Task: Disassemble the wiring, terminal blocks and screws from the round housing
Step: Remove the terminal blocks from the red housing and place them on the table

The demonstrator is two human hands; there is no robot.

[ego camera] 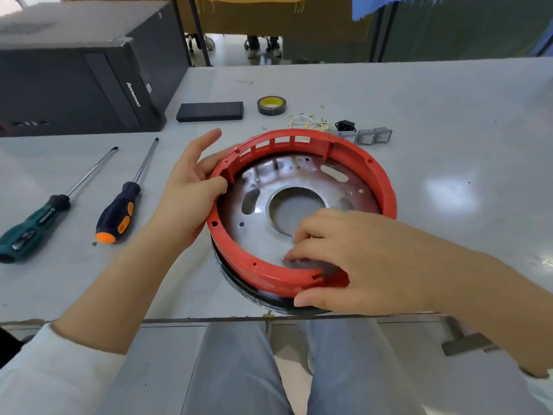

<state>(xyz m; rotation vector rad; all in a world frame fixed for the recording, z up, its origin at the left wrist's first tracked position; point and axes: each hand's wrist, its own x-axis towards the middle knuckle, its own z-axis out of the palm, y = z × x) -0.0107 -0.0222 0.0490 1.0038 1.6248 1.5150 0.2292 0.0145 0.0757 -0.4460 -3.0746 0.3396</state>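
Note:
The round housing [380, 175], a red plastic ring around a shiny metal plate with a centre hole, sits near the table's front edge. My left hand [188, 190] grips its left rim, thumb hooked over the inner wall. My right hand [353, 259] reaches into the near side, fingers curled down on the plate by the rim, thumb outside the ring; what the fingertips touch is blurred. Behind the housing lie loose wires with yellow terminals [308, 121], a black socket [345, 125] and grey terminal blocks [366, 136].
Two screwdrivers lie to the left: a green-handled screwdriver [27, 232] and a black-and-orange screwdriver [119, 212]. A tape roll [271, 105] and a flat black box [210, 111] sit further back. A black computer tower [74, 82] stands at the back left. My knees are below the table edge.

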